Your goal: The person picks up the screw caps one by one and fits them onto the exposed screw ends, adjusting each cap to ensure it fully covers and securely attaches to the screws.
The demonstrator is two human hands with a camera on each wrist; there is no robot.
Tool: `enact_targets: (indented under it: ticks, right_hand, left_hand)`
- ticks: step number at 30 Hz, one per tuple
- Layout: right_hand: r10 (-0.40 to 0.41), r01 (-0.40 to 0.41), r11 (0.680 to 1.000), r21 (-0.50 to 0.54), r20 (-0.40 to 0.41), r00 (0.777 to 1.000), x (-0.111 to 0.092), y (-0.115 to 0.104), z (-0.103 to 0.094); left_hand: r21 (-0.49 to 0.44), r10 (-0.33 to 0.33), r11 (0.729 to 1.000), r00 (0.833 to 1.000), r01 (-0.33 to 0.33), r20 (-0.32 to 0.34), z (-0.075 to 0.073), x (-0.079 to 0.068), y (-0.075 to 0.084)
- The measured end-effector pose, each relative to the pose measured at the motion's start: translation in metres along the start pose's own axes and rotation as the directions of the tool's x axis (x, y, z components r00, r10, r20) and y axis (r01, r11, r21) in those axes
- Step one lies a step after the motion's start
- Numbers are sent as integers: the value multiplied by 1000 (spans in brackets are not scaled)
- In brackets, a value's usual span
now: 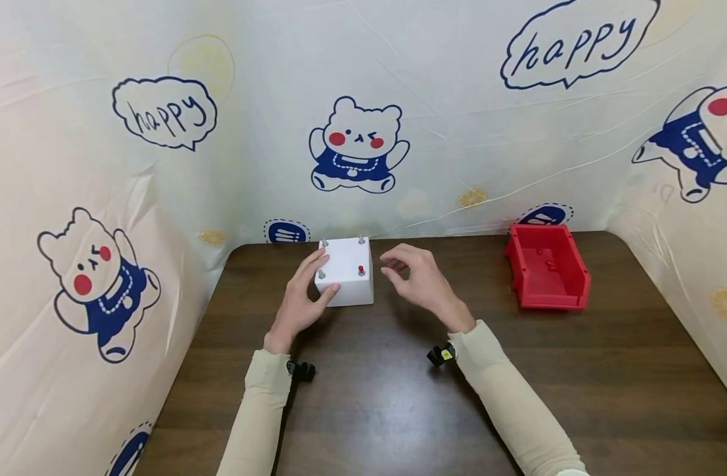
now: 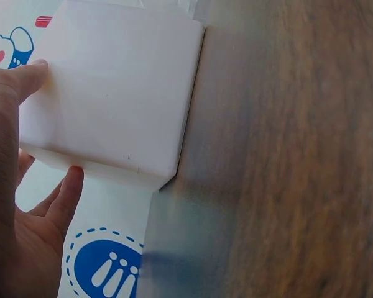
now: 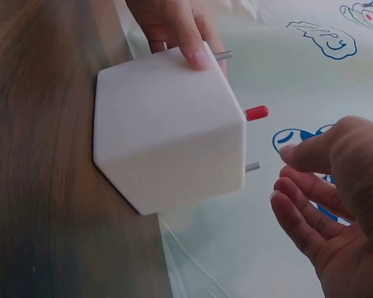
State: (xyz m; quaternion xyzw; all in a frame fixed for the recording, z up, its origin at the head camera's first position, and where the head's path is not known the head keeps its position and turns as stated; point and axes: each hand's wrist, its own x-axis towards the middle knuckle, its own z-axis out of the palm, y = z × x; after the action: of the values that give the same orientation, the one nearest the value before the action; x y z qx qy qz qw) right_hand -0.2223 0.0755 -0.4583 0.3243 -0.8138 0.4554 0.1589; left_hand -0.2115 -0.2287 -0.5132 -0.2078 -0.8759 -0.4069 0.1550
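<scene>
Bin (image 1: 552,301) holds small red pieces (image 1: 552,266); left fingers (image 1: 308,266), spread, grip white box (image 1: 344,259); right fingers (image 3: 296,225) loosely curled, parted, empty.

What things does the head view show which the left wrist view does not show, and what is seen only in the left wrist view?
Only the head view shows the right hand, the red bin and the metal pegs on the white box. Only the left wrist view shows small dark specks on the box's front. Both show the left hand holding the box, the brown table, the printed cloth and, seemingly, the red cap.
</scene>
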Motion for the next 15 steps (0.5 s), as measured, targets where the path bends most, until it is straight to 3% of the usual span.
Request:
enact_targets:
  ticks: [15]
  right_hand:
    - [48,-47,997,-55,8,999,-11,9,-24]
  left_hand:
    - [-4,-7,1000,1000,7,3,0,0,-2]
